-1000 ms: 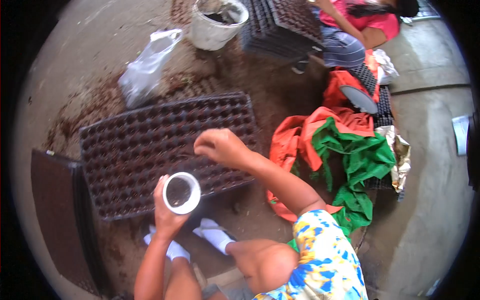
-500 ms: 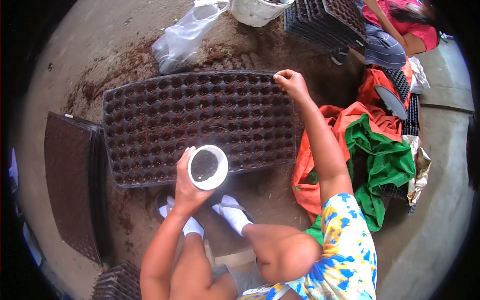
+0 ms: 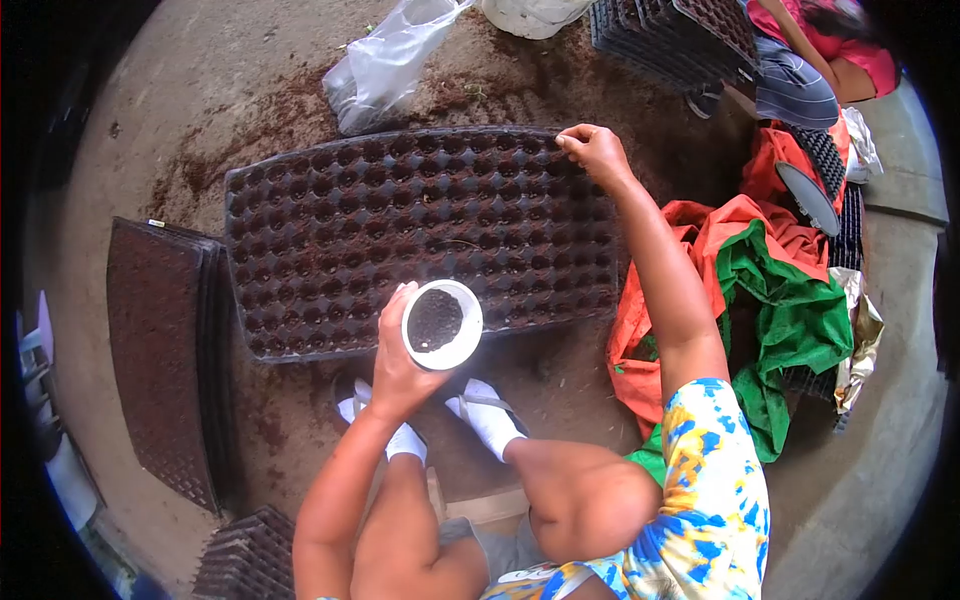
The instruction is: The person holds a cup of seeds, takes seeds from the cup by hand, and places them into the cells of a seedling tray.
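My left hand [image 3: 405, 345] is wrapped round a white cup [image 3: 469, 340] above the near edge of a black seedling tray [image 3: 400, 357]. Dark, fine-grained contents [image 3: 435, 318] lie in the cup, with a few pale specks among them. The tray's many round cells hold brown soil, hollowed in the middle. Over the tray's far right corner is my right hand [image 3: 598, 155], thumb and fingertips pinched together. Whatever may be between those fingertips is too small to make out.
Stacked, soil-filled trays [image 3: 160, 340] stand at the left, and more trays [image 3: 665, 45] at the back right. A clear plastic bag [image 3: 385, 75] and a white bucket [image 3: 535, 12] sit beyond the tray. Red [image 3: 640, 340] and green sheeting [image 3: 800, 320] lies at right. Another person [image 3: 800, 80] sits at upper right.
The whole view has shifted, so the scene appears slightly farther right and higher. Against the tray, my pinched right fingertips have moved slightly left; my left hand still holds the cup.
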`<control>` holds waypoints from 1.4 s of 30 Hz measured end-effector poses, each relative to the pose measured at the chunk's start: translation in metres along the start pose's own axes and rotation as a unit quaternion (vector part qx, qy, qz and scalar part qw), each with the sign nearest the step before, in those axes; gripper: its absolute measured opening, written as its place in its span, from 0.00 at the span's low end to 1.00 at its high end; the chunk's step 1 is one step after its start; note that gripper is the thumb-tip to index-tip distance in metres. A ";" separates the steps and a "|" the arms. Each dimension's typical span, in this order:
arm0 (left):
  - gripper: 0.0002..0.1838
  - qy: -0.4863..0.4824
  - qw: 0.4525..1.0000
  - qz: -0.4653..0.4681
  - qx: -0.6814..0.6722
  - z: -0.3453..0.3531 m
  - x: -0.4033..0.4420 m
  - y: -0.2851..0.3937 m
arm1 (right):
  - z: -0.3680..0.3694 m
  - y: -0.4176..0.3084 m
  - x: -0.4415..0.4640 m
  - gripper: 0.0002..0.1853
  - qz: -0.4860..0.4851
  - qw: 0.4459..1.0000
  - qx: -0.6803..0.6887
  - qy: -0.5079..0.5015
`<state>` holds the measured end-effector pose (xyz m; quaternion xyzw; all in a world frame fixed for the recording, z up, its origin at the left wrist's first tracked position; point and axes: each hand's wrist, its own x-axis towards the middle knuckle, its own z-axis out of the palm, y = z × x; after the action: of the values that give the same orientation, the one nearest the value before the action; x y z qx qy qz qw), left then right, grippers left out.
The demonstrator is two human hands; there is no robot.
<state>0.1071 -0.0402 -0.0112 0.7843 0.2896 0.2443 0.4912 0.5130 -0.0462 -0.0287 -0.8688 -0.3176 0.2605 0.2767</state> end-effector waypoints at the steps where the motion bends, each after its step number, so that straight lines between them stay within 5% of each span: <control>1: 0.54 0.000 1.000 0.002 0.001 0.000 0.000 0.000 | -0.002 -0.003 -0.002 0.13 0.009 1.000 -0.009 -0.007; 42: 0.57 -0.003 1.000 0.004 0.010 -0.002 -0.001 -0.001 | -0.006 -0.012 -0.003 0.12 -0.005 0.993 -0.111 -0.039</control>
<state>0.1050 -0.0393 -0.0115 0.7910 0.2871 0.2413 0.4834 0.5097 -0.0430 -0.0159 -0.8816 -0.3600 0.2558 0.1669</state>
